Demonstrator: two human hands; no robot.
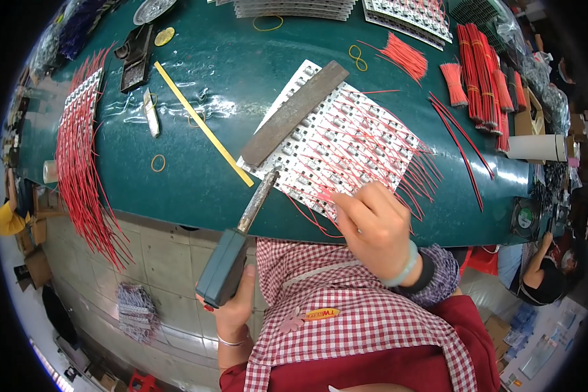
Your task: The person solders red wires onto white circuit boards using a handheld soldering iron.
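Observation:
My left hand [237, 302] is wrapped round the green handle of a soldering iron [223, 264]. The iron's worn metal tip reaches to the lower left edge of a white circuit board panel [296, 171]. Over that panel's near edge, my right hand [380, 225] is closed in a pinch on a thin red wire [325, 194], partly covered by the fingers. Rows of small components and many red wires cover the right part of the panel. A flat, dark metal bar [295, 115] lies slantwise across its upper left part.
At left, a wired panel [85, 98] trails red wires over the table edge. A yellow strip [202, 124], a knife [151, 112] and a black holder [136, 59] lie nearby. Red wire bundles [480, 78] fill the right side; stacked panels [294, 8] stand at the back.

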